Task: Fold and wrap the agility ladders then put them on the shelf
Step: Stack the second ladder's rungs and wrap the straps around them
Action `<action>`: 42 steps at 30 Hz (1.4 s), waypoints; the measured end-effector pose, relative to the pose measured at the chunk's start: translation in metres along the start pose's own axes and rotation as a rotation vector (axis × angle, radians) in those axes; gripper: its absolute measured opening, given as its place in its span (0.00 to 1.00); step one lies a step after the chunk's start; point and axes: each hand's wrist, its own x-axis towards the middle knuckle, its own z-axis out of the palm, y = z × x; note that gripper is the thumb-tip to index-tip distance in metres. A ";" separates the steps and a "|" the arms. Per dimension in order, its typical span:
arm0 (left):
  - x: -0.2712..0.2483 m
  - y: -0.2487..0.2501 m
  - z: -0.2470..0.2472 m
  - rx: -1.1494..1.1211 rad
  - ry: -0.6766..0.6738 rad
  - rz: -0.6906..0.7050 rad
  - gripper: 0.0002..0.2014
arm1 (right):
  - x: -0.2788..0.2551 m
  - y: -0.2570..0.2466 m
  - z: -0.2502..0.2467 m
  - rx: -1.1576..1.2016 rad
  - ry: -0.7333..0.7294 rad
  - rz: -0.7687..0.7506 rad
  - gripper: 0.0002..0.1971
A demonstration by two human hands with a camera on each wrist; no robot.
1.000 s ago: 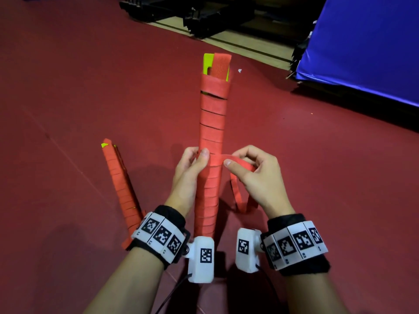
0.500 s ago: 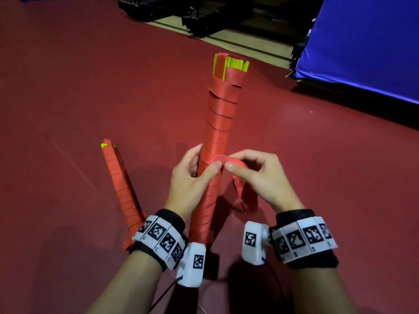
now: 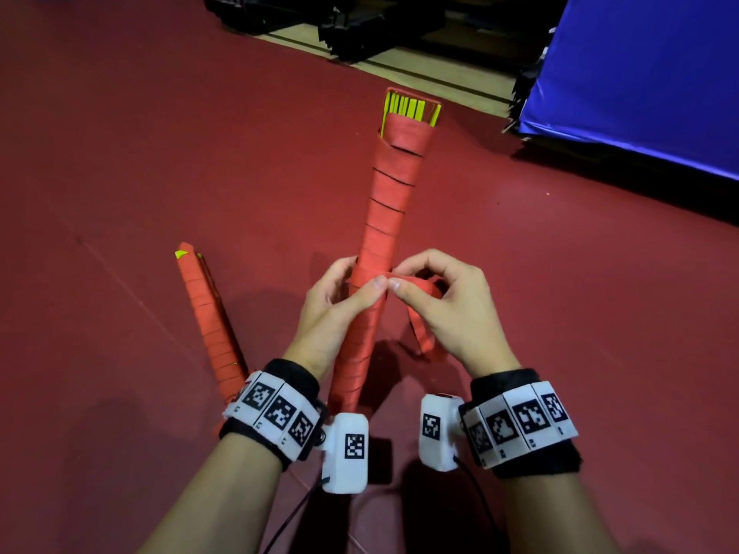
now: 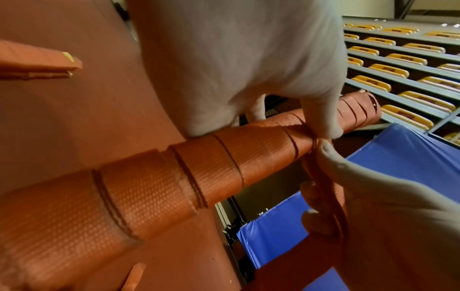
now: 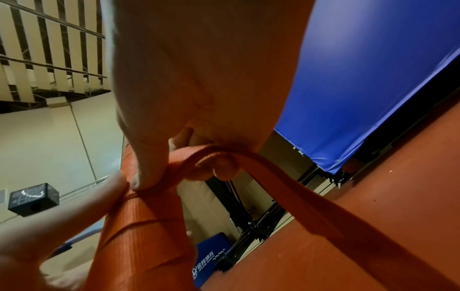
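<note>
Ladder bundle (image 3: 380, 249) gripped by left hand (image 3: 340, 305); right hand (image 3: 448, 301) pinching strap (image 3: 420, 285).

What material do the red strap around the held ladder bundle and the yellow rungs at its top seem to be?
Red strap: seemingly woven webbing, perhaps nylon, slightly shiny; a fine ribbed weave shows, and its loose end bends limply.
Yellow rungs: probably rigid plastic; flat, thin, straight-edged slats, evenly coloured. Finish too small to tell.

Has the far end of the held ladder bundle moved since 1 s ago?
Yes. The held ladder bundle has swung its yellow-rung tip rightward, toward the blue mat; the second wrapped bundle on the floor stays put.
</note>
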 end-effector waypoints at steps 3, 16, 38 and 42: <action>0.000 0.001 -0.002 0.016 0.012 0.008 0.25 | -0.001 -0.002 0.003 -0.017 0.021 -0.013 0.04; 0.002 -0.005 -0.012 -0.036 0.016 0.001 0.28 | 0.000 -0.009 0.008 -0.027 0.014 -0.027 0.03; 0.005 -0.005 -0.007 -0.021 0.116 0.060 0.20 | 0.000 -0.001 0.000 0.002 0.015 0.069 0.02; 0.008 -0.003 -0.010 -0.127 0.141 0.018 0.21 | 0.004 0.008 -0.008 -0.129 -0.017 0.034 0.04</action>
